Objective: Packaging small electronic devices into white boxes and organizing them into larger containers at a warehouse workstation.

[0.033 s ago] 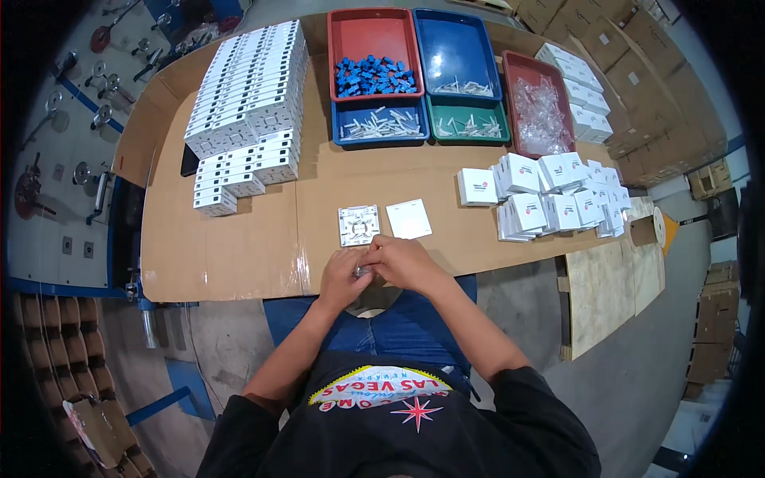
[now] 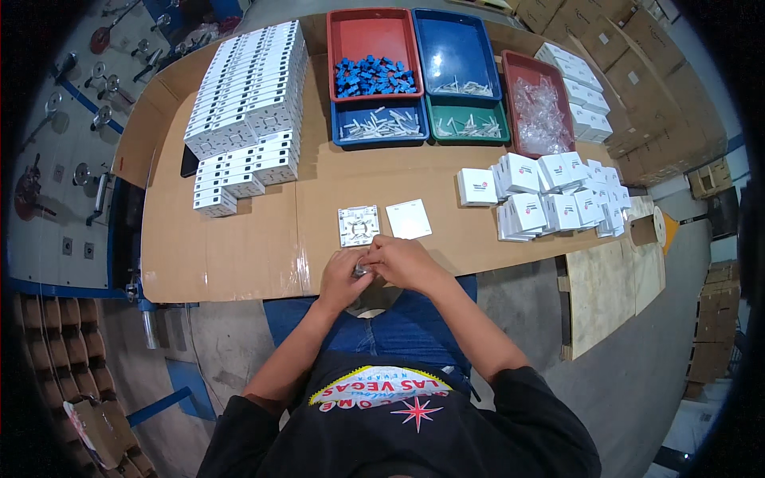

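My left hand (image 2: 343,279) and my right hand (image 2: 396,261) meet at the table's front edge, fingers closed together. Between them is a small shiny, see-through piece (image 2: 361,271) that looks like crinkled plastic; the fingers cover most of it. Just beyond my hands lies a square white plastic frame (image 2: 358,226) with its moulded inner side up. To its right, apart from it, a flat white square cover (image 2: 409,219) lies slightly turned.
Stacked white units (image 2: 247,88) stand at the left. A red tray (image 2: 372,36) holds blue connectors; a blue tray (image 2: 343,135) and a green tray (image 2: 502,135) hold small white parts. Clear wrappers (image 2: 538,111) fill another tray. White boxes (image 2: 526,213) are piled at right.
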{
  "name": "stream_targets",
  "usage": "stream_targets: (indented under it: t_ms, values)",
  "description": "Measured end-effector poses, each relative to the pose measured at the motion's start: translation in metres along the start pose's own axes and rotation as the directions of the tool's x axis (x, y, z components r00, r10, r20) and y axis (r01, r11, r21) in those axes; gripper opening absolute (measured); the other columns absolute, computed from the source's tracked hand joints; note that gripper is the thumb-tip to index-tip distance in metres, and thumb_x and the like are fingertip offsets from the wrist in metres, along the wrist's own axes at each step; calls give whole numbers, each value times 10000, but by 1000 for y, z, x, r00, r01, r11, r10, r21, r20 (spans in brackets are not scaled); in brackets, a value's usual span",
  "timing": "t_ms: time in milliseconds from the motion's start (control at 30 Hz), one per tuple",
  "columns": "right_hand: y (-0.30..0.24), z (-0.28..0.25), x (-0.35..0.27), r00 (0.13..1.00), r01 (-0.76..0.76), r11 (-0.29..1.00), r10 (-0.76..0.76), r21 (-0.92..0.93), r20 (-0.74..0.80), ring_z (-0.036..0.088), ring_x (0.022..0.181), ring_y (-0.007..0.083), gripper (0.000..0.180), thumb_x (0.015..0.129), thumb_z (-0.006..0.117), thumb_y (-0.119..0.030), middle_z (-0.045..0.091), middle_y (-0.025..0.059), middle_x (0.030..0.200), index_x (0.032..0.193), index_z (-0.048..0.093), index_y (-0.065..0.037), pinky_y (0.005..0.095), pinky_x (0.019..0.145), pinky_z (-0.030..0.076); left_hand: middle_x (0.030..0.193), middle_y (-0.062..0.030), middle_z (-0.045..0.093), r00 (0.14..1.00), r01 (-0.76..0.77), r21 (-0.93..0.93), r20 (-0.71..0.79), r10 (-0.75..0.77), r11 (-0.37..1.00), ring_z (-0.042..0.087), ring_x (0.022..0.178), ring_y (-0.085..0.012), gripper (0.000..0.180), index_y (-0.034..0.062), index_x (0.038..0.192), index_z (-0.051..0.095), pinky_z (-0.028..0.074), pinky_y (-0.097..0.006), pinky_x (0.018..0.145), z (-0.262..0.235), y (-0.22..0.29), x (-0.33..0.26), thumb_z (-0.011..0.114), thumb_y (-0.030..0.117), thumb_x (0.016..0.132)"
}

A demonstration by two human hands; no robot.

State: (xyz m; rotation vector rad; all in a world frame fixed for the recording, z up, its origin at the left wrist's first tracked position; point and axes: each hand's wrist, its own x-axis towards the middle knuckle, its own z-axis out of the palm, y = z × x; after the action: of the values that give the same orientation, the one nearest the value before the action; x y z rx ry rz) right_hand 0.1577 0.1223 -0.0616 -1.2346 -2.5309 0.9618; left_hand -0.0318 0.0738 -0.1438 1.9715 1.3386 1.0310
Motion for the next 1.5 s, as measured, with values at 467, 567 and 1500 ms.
stream_targets:
  t_ms: [467, 567, 1500]
  values:
    - [16, 0, 3, 995, -2, 940, -32, 342, 95, 664, 999, 338, 279, 944, 676, -234, 639, 139, 1067, 1199, 766, -168, 437, 867, 531, 1086, -144, 687, 987, 112, -125, -99, -125, 986, 640, 1015, -363, 589, 49, 1299, 590, 514, -456, 883, 12, -12, -4, 832, 167, 775]
    - [14, 2, 0, 999, -30, 955, 42, 296, -34, 659, 954, 322, 242, 940, 684, -208, 637, 133, 1040, 1147, 778, -126, 411, 847, 530, 1086, -139, 681, 960, 214, -247, -127, -250, 945, 635, 1003, -361, 601, 51, 1310, 581, 502, -450, 886, 16, -18, -8, 832, 145, 772]
    - [57, -47, 38, 958, -10, 922, 120, 387, -259, 597, 679, 130, 246, 950, 724, -164, 731, 78, 961, 1169, 747, -52, 293, 649, 500, 1101, -175, 682, 960, 100, -100, -251, -122, 990, 649, 969, -367, 451, 21, 1233, 607, 530, -442, 829, 12, -9, -1, 803, 112, 836]
